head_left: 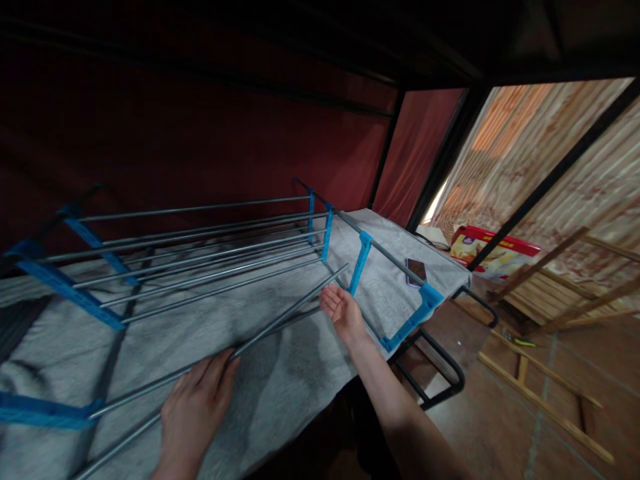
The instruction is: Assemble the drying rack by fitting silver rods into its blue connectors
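A partly assembled rack of grey metal tubes and blue plastic connectors (359, 265) lies on a bed with a grey fuzzy cover (280, 393). My left hand (203, 400) is closed over a loose-ended metal tube (290, 312) near its middle. The tube's near end meets a blue connector (47, 410) at the lower left, while its far end points up, apart from the right-hand frame. Beside that free end, my right hand (343, 313) is open, palm up, fingers stretched out, close to a blue connector. Another tube (125, 443) runs under my left hand, partly hidden.
A phone (416, 272) lies on the cover at the right. Black metal bed rails (457, 380) stick out beyond the edge. Past them are a red box (493, 252), a wooden ladder-like frame (545, 400) and a yellow-green handled tool (519, 340) on the floor. A dark red wall rises behind.
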Action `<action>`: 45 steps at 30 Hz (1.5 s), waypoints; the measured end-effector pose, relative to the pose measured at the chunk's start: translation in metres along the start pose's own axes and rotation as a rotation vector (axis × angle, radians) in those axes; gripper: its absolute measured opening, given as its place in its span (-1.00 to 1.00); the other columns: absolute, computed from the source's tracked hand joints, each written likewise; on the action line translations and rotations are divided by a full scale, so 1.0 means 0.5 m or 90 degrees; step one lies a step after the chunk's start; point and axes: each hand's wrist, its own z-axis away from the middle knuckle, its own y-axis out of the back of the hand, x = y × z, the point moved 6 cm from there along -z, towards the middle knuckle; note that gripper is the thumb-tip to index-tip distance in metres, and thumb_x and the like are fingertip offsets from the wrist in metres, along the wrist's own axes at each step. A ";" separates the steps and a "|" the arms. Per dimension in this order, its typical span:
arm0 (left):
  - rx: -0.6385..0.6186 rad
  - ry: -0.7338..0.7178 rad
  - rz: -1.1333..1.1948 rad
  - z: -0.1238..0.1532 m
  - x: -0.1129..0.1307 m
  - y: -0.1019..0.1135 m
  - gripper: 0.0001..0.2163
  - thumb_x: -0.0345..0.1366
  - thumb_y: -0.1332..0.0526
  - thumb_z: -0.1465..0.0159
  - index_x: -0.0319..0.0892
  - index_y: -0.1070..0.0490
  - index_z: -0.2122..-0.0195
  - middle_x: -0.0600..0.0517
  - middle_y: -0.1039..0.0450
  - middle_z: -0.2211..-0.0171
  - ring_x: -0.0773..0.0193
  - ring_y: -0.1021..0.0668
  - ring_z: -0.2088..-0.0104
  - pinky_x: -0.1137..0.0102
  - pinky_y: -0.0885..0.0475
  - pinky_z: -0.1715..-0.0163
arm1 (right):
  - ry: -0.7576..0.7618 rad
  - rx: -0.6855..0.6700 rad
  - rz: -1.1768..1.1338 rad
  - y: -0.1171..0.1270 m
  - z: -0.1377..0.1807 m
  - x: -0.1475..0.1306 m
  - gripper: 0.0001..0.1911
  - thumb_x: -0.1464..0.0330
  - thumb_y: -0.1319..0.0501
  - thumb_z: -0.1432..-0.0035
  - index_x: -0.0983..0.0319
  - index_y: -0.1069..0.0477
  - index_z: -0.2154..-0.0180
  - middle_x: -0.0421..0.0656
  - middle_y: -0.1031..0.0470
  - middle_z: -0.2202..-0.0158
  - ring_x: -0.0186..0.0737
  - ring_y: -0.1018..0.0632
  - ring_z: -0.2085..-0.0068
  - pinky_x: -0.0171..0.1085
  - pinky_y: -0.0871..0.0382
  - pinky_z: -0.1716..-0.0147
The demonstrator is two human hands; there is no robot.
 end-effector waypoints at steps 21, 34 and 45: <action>-0.115 -0.021 0.010 0.035 -0.026 -0.044 -0.64 -0.11 -0.04 -0.54 -0.20 -0.57 0.01 -0.06 -0.66 0.21 0.06 -0.67 0.26 0.23 -0.49 0.21 | 0.096 0.069 0.061 0.045 -0.022 -0.042 -0.92 0.51 -0.29 -0.27 0.22 -0.51 0.26 -0.16 -0.67 0.36 -0.35 -0.64 0.41 -0.40 -0.62 0.36; -0.248 0.082 0.003 0.047 -0.046 -0.074 -0.60 -0.10 -0.01 -0.53 -0.19 -0.60 0.07 -0.08 -0.65 0.17 0.07 -0.69 0.23 0.25 -0.56 0.23 | 0.094 0.068 0.067 0.056 -0.030 -0.047 -0.85 0.54 -0.30 -0.22 0.17 -0.45 0.33 -0.19 -0.69 0.34 -0.33 -0.67 0.39 -0.37 -0.63 0.33; -0.321 0.132 -0.006 0.036 -0.033 -0.071 -0.75 -0.30 -0.14 -0.44 -0.14 -0.62 0.03 -0.10 -0.66 0.15 0.07 -0.69 0.20 0.26 -0.56 0.20 | 0.070 0.110 0.108 0.097 -0.034 -0.054 -0.85 0.48 -0.37 -0.20 0.19 -0.44 0.36 -0.22 -0.66 0.38 -0.36 -0.65 0.40 -0.39 -0.62 0.33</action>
